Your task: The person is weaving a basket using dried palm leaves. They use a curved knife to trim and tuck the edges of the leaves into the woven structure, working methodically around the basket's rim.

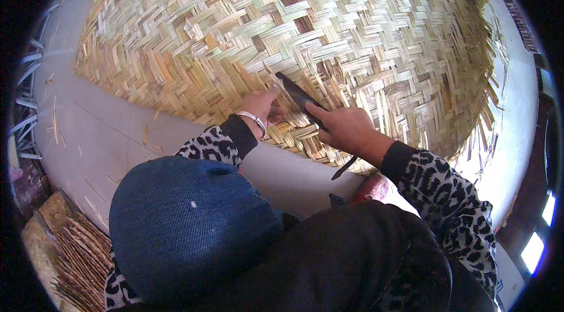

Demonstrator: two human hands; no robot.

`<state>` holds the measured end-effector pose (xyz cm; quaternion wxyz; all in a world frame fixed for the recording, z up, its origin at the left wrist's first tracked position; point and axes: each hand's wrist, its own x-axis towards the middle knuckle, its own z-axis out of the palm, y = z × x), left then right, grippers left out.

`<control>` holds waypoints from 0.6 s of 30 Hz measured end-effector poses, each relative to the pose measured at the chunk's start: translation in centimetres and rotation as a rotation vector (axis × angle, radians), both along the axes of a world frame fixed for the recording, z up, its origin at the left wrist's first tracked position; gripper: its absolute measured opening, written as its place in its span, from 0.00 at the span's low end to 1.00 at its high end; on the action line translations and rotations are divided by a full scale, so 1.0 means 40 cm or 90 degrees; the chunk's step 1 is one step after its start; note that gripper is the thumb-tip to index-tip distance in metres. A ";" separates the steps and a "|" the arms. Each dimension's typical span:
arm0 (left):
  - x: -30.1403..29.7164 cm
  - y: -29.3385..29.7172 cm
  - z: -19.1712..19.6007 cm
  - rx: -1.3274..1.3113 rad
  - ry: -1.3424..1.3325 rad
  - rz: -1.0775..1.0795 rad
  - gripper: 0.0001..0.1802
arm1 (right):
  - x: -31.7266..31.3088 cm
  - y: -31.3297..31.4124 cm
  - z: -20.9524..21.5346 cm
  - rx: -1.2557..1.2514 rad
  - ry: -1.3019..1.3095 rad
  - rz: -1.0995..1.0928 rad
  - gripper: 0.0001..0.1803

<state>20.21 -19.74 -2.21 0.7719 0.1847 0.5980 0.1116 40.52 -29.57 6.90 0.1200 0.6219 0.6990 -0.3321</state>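
A large woven mat (282, 24) of pale, flat plant strips lies on the floor, with frayed strip ends along its near and right edges. At its near edge, my left hand (265, 108), with a silver bracelet at the wrist, pinches a few loose strips (284, 100). My right hand (348, 127) is wrapped round a dark knife (296, 93). Its blade points away to the upper left, right beside the held strips. Part of the knife's handle is hidden by my fingers. Below the right hand a thin dark curved piece (345, 168) sticks out; what it belongs to cannot be made out.
Scraps of straw (94, 189) are scattered over the grey floor (97, 130). A bundle of brown sticks (82, 253) lies at the lower left. Metal tubing (28, 100) stands at the left rim. A rounded blue denim shape (194, 224) fills the near left.
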 end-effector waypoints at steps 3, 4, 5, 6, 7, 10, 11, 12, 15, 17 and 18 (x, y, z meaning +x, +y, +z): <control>-0.013 0.005 0.013 0.035 -0.061 -0.048 0.13 | -0.003 -0.006 -0.002 0.009 0.004 -0.002 0.35; -0.015 0.008 0.021 0.071 -0.062 -0.118 0.16 | -0.003 -0.007 -0.002 0.004 -0.001 0.000 0.34; -0.021 0.013 0.033 0.088 -0.024 -0.188 0.18 | -0.004 -0.008 -0.002 0.004 -0.007 0.003 0.34; -0.028 0.023 0.045 0.106 0.015 -0.258 0.20 | -0.004 -0.008 -0.001 0.003 -0.002 0.001 0.34; -0.032 0.030 0.058 0.124 0.054 -0.328 0.23 | -0.004 -0.007 0.000 0.008 0.001 0.000 0.34; -0.042 0.039 0.088 0.295 0.148 -0.553 0.23 | -0.002 -0.006 0.001 0.006 0.007 0.003 0.33; -0.044 0.038 0.091 0.344 0.161 -0.608 0.23 | -0.001 -0.006 0.001 0.009 0.012 0.007 0.33; -0.042 0.032 0.090 0.380 0.178 -0.601 0.23 | -0.001 -0.007 0.000 0.003 0.009 0.002 0.33; -0.039 0.007 0.068 0.515 0.235 -0.570 0.22 | -0.001 -0.007 -0.004 0.009 0.011 -0.002 0.34; -0.038 -0.007 0.049 0.648 0.283 -0.533 0.21 | -0.001 -0.008 -0.009 0.019 0.006 0.007 0.35; -0.041 -0.007 0.043 0.627 0.284 -0.541 0.18 | 0.000 -0.008 -0.012 0.021 0.006 0.008 0.35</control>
